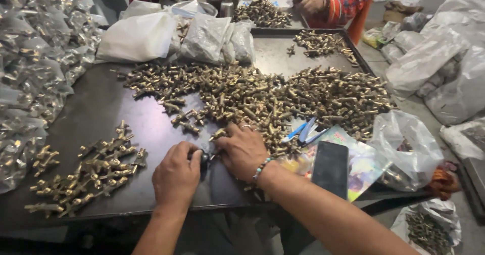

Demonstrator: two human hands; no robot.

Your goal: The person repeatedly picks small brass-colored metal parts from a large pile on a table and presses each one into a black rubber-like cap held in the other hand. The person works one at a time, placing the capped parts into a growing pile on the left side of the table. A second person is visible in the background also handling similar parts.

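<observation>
While both hands pinch it, small brass fitting (204,157): likely rigid, weighty, slick; left hand (177,176) closed on its dark end, right hand (243,149) fingertips beside.

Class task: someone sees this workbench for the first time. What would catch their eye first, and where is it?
Most striking is the wide heap of brass fittings across the middle of the dark tray. Near its front edge, the left hand and right hand meet over a small dark part. A smaller brass pile lies front left.
</observation>
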